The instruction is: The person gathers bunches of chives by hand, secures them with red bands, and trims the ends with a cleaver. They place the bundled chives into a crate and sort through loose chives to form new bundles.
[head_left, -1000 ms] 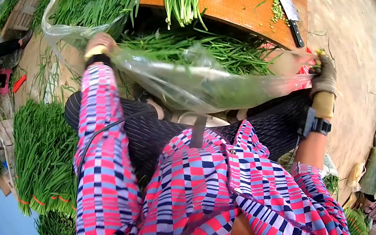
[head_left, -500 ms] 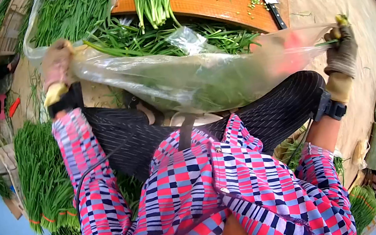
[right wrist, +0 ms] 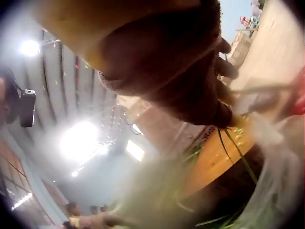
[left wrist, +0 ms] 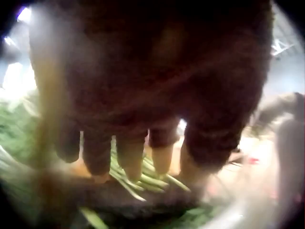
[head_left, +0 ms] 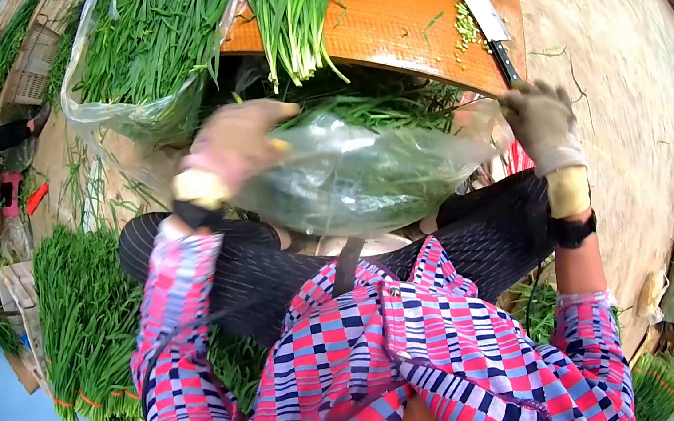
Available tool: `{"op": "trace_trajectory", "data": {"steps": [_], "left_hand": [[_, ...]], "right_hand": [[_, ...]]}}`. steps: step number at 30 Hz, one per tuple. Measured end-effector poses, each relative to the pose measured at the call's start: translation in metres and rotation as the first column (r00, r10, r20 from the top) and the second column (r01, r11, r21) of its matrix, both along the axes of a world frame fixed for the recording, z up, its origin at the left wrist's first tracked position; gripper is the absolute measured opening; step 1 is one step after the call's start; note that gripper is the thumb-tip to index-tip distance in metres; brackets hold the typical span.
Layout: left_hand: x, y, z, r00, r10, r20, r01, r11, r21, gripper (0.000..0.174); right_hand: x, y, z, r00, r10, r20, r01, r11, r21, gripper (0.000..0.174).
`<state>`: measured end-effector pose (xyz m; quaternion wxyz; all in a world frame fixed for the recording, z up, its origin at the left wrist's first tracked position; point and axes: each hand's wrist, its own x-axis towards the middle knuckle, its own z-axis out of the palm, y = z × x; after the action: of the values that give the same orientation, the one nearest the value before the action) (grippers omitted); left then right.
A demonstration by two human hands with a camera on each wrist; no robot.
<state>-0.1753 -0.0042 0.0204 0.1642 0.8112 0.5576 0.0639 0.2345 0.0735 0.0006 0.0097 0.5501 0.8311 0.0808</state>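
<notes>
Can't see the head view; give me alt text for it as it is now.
A person's gloved left hand, blurred, and gloved right hand are near opposite ends of a clear plastic bag holding long green leaves. Beyond the bag, an orange board bears a knife and a bunch of green stalks.

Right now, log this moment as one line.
left hand: near left end of clear bag | right hand: near its right end, grip unclear | greens: inside clear bag | knife: lying on orange board
</notes>
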Motion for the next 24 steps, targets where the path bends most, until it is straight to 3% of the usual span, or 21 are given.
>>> {"op": "trace_trajectory", "data": {"steps": [1,2,3,4,5,6,8,10,11,12,13,14,16,17,18,19,20,21,22,23,24], "left_hand": [[0.032,0.007,-0.014,0.983,-0.068,-0.168,0.055,0.995,-0.086,0.06],[0.057,0.012,-0.029,0.936,-0.148,-0.32,0.095,0.98,-0.173,0.068],[0.06,0.008,-0.068,0.93,-0.158,-0.332,0.15,0.987,-0.05,0.071],[0.064,0.01,-0.085,0.921,-0.187,-0.342,0.142,0.978,-0.151,0.07],[0.069,0.013,-0.102,0.912,-0.214,-0.35,0.13,0.96,-0.25,0.069],[0.076,0.019,-0.105,0.903,-0.267,-0.337,0.041,0.835,-0.549,0.064],[0.075,-0.001,-0.149,0.809,-0.532,-0.25,0.247,0.694,-0.677,0.037],[0.087,-0.035,-0.104,0.789,-0.592,-0.167,0.297,0.604,-0.74,0.028],[0.085,-0.049,-0.128,0.806,-0.585,-0.089,0.305,0.54,-0.785,0.027],[0.087,-0.068,-0.147,0.799,-0.544,-0.257,0.176,0.62,-0.764,0.027],[0.083,-0.075,-0.163,0.783,-0.601,-0.163,0.275,0.569,-0.775,0.027],[0.077,-0.076,-0.174,0.756,-0.648,-0.086,0.367,0.529,-0.765,0.026],[0.075,-0.066,-0.191,0.809,-0.557,-0.19,0.173,0.534,-0.828,0.025],[0.07,-0.055,-0.197,0.853,-0.505,-0.129,0.139,0.46,-0.877,0.031],[0.071,-0.048,-0.197,0.835,-0.532,-0.143,0.104,0.408,-0.907,0.051],[0.071,-0.043,-0.195,0.86,-0.485,-0.156,0.124,0.496,-0.86,0.061],[0.075,-0.031,-0.164,0.881,-0.445,-0.162,0.143,0.577,-0.804,0.071],[0.088,-0.014,-0.106,0.886,-0.413,-0.211,0.058,0.551,-0.832,0.08],[0.089,0.013,-0.079,0.875,-0.316,-0.366,-0.159,0.527,-0.835,0.07],[0.068,0.018,-0.032,0.979,-0.033,-0.199,-0.112,0.731,-0.673,0.055],[0.05,0.023,-0.019,0.971,0.22,-0.09,-0.238,0.874,-0.424,0.036]], "right_hand": [[-0.011,0.007,0.007,0.979,0.122,-0.164,-0.11,0.991,0.08,0.016],[-0.029,0.016,0.01,0.963,0.092,-0.253,-0.103,0.994,-0.03,0.018],[-0.049,0.023,0.002,0.918,0.111,-0.38,-0.156,0.984,-0.09,0.022],[-0.074,0.028,-0.007,0.91,0.03,-0.414,-0.135,0.964,-0.227,0.023],[-0.098,0.031,-0.018,0.915,-0.015,-0.402,-0.147,0.918,-0.368,0.024],[-0.117,0.031,-0.042,0.943,0.009,-0.333,-0.151,0.902,-0.405,0.026],[-0.143,0.036,-0.142,0.977,0.188,-0.098,-0.212,0.838,-0.503,0.026],[-0.135,0.002,-0.182,0.886,0.463,0.004,-0.346,0.668,-0.658,0.024],[-0.129,-0.022,-0.194,0.834,0.548,-0.063,-0.407,0.532,-0.743,0.026],[-0.134,-0.038,-0.192,0.793,0.592,-0.146,-0.367,0.273,-0.889,0.026],[-0.141,-0.05,-0.191,0.676,0.724,-0.139,-0.361,0.161,-0.919,0.026],[-0.135,-0.057,-0.216,0.572,0.815,-0.097,-0.342,0.13,-0.931,0.028],[-0.132,-0.057,-0.226,0.533,0.845,-0.042,-0.282,0.13,-0.951,0.029],[-0.132,-0.055,-0.222,0.54,0.841,-0.037,-0.266,0.129,-0.955,0.03],[-0.134,-0.05,-0.207,0.552,0.834,-0.022,-0.247,0.138,-0.959,0.03],[-0.134,-0.043,-0.191,0.569,0.822,-0.013,-0.23,0.144,-0.962,0.031],[-0.137,-0.034,-0.168,0.591,0.807,-0.003,-0.214,0.153,-0.965,0.033],[-0.136,-0.028,-0.134,0.635,0.773,0.012,-0.199,0.178,-0.964,0.034],[-0.139,-0.013,-0.104,0.69,0.724,0.016,-0.2,0.212,-0.957,0.035],[-0.14,0.001,-0.073,0.775,0.632,-0.001,-0.235,0.287,-0.929,0.037],[-0.14,0.014,-0.048,0.862,0.505,-0.053,-0.285,0.395,-0.873,0.038]]}}
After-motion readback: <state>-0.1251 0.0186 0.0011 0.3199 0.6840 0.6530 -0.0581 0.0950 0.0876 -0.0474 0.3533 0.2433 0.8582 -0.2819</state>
